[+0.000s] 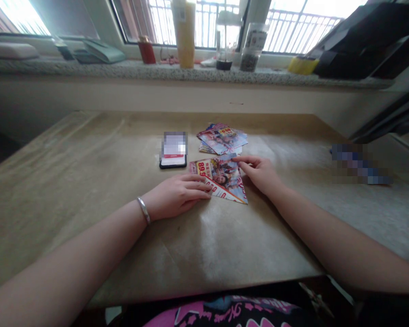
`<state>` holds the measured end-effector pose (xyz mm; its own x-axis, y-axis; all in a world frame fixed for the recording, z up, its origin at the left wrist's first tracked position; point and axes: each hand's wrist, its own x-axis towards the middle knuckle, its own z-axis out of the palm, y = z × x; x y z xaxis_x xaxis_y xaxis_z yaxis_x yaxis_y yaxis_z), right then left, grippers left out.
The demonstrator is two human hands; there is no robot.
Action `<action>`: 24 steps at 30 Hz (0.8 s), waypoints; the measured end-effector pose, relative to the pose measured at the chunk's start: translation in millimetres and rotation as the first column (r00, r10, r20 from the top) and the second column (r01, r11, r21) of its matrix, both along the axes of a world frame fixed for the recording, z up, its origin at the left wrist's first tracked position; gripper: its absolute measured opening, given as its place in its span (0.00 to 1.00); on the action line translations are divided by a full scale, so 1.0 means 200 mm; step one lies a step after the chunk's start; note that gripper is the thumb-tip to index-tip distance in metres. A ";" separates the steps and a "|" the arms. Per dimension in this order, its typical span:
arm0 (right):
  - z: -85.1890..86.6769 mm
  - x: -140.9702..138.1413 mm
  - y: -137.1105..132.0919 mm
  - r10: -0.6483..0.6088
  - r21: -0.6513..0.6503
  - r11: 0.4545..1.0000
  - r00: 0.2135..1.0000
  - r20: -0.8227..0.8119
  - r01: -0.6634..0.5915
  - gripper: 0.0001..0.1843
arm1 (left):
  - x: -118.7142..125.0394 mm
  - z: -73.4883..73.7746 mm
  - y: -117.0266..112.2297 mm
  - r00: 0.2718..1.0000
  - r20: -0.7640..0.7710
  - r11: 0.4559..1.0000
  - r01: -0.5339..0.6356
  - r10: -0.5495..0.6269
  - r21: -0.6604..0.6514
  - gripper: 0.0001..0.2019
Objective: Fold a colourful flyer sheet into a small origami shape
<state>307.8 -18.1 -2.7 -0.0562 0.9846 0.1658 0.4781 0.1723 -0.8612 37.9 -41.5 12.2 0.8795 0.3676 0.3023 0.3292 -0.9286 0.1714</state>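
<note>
A colourful printed flyer (225, 175) lies on the table in front of me, with one corner folded over along a slanting crease at its lower edge. My left hand (180, 193), wearing a silver bangle, rests flat on the flyer's lower left part with fingers stretched out. At the upper right edge, the thumb and index finger of my right hand (257, 170) close on the paper; its other fingers are curled and partly hidden. Just beyond lies a loose, fanned stack of similar flyers (221, 137).
A phone (173, 152) with a blurred-out screen lies left of the flyers. Another blurred item (359, 164) is at the table's right. Bottles and jars, including a tall yellow bottle (185, 36), line the stone windowsill (105, 70). The table's front edge is near my body.
</note>
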 end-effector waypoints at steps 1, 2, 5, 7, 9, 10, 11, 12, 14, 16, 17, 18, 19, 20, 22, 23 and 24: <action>0.00 0.01 0.00 -0.003 0.035 0.999 1.000 0.010 0.003 0.15 | 0.00 0.00 0.00 1.000 -0.006 1.000 -0.010 0.010 0.008 0.15; 0.00 0.03 0.01 0.006 0.062 0.998 0.999 0.037 -0.008 0.14 | 0.00 -0.01 0.00 1.000 -0.018 1.000 -0.019 0.019 0.015 0.15; -0.01 0.06 0.03 0.045 0.155 0.985 0.985 0.169 -0.072 0.13 | -0.01 -0.02 0.00 0.997 -0.060 0.998 -0.053 0.054 0.026 0.16; -0.01 0.08 0.04 0.062 0.216 0.969 0.966 0.252 -0.119 0.15 | -0.02 -0.02 0.01 0.993 -0.087 0.996 -0.079 0.082 0.033 0.16; -0.01 0.09 0.04 0.073 0.269 0.949 0.942 0.328 -0.168 0.17 | -0.02 -0.02 0.01 0.988 -0.104 0.993 -0.109 0.113 0.043 0.17; -0.01 0.10 0.04 0.076 0.294 0.936 0.927 0.366 -0.193 0.17 | -0.02 -0.02 0.01 0.985 -0.114 0.991 -0.125 0.129 0.047 0.17; -0.01 0.11 0.05 0.078 0.320 0.922 0.913 0.401 -0.219 0.17 | -0.02 -0.02 0.01 0.982 -0.121 0.989 -0.143 0.148 0.050 0.17; -0.01 0.12 0.05 0.082 0.343 0.906 0.897 0.434 -0.248 0.16 | -0.02 -0.01 0.00 0.977 -0.130 0.985 -0.161 0.167 0.053 0.17; 0.00 0.14 0.05 0.094 0.381 0.869 0.862 0.498 -0.315 0.15 | -0.02 -0.01 0.00 0.967 -0.147 0.977 -0.204 0.210 0.057 0.17; 0.00 0.16 0.06 0.119 0.395 0.832 0.821 0.559 -0.389 0.13 | -0.02 -0.01 0.00 0.953 -0.156 0.966 -0.251 0.258 0.065 0.17; 0.01 0.17 0.06 0.136 0.389 0.817 0.798 0.587 -0.426 0.13 | -0.02 -0.01 0.00 0.947 -0.159 0.960 -0.271 0.279 0.070 0.18; 0.02 0.18 0.06 0.154 0.378 0.804 0.775 0.613 -0.459 0.12 | -0.02 -0.01 0.00 0.941 -0.161 0.955 -0.288 0.297 0.076 0.19; 0.02 0.19 0.06 0.171 0.365 0.793 0.754 0.634 -0.488 0.12 | -0.03 -0.02 0.00 0.937 -0.163 0.950 -0.300 0.310 0.082 0.19; 0.03 0.19 0.06 0.185 0.353 0.783 0.733 0.654 -0.512 0.11 | -0.03 -0.02 0.00 0.933 -0.166 0.948 -0.307 0.318 0.087 0.20; 0.05 0.20 0.06 0.196 0.336 0.768 0.699 0.688 -0.545 0.11 | -0.03 -0.03 0.00 0.928 -0.174 0.944 -0.318 0.329 0.092 0.21; 0.05 0.20 0.05 0.194 0.335 0.762 0.688 0.699 -0.555 0.10 | -0.03 -0.03 0.00 0.926 -0.178 0.942 -0.323 0.334 0.091 0.21; 0.06 0.20 0.05 0.194 0.336 0.755 0.681 0.706 -0.563 0.10 | -0.03 -0.03 0.00 0.924 -0.179 0.941 -0.327 0.338 0.089 0.21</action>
